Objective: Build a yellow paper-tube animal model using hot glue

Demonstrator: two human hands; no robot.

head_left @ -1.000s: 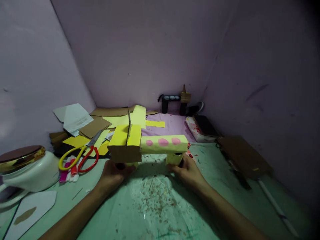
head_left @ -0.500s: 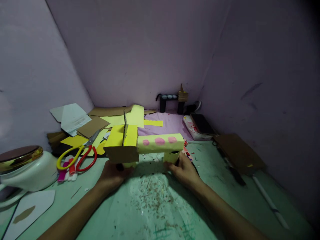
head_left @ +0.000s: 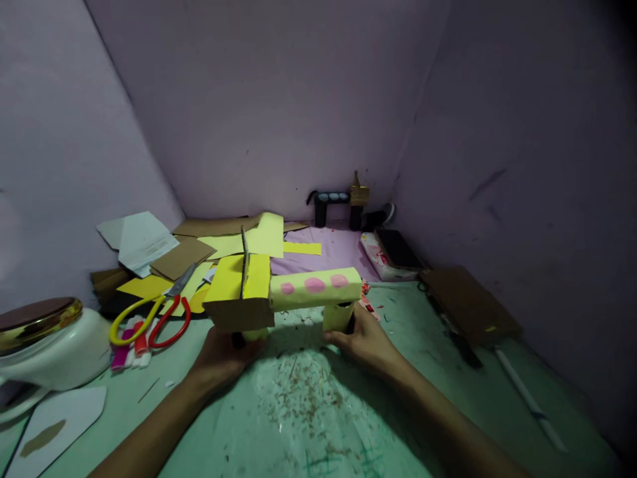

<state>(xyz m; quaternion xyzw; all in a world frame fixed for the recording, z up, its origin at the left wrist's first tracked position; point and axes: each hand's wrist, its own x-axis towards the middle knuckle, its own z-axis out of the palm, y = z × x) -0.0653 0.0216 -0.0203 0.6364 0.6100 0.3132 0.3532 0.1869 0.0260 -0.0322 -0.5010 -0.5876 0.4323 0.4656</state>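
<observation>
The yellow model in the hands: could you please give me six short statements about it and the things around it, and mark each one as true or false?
1. The right hand holds a leg of the yellow model. True.
2. The spots on the yellow model are blue. False: they are pink.
3. The scissors have one yellow handle and one red handle. True.
4. The scissors lie to the right of the yellow model. False: they lie to its left.
5. A black model stands near the back wall. True.
6. The left hand is apart from the yellow model. False: it holds it from below, under the box.
</observation>
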